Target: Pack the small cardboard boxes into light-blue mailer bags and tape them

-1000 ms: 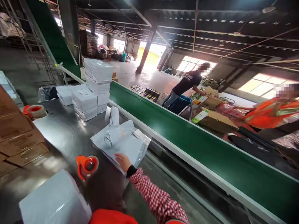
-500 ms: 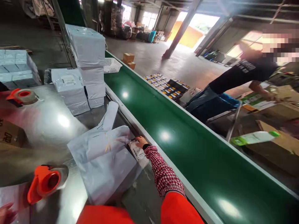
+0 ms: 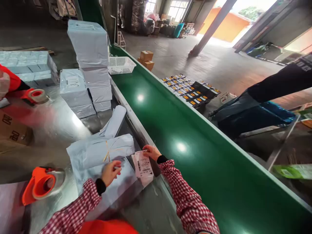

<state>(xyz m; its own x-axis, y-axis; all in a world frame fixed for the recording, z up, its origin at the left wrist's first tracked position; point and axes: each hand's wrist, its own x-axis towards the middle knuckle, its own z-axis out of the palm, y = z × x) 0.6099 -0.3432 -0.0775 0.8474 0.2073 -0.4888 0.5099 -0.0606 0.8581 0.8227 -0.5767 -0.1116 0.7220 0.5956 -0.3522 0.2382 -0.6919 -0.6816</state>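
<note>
My right hand pinches the top edge of a small stack of white printed shipping labels, with barcodes showing, beside the conveyor's rim. Over a pile of pale grey plastic mailing bags is my left hand, its fingers loosely bent and apart, holding nothing I can see. Just beyond it lies a rolled bundle of the same bags, tied with a yellowish band. Another roll rests behind that bundle. An orange tape dispenser stands on the metal table to the left.
A green conveyor belt runs diagonally on my right, with a white plastic basket at its far end. Wrapped parcels are stacked ahead. A second tape dispenser and a cardboard box are left. A person stands across the belt.
My left hand has come in from the lower left edge to above the mailing bags. My right hand still holds the labels, now showing more fully. The view has turned left.
</note>
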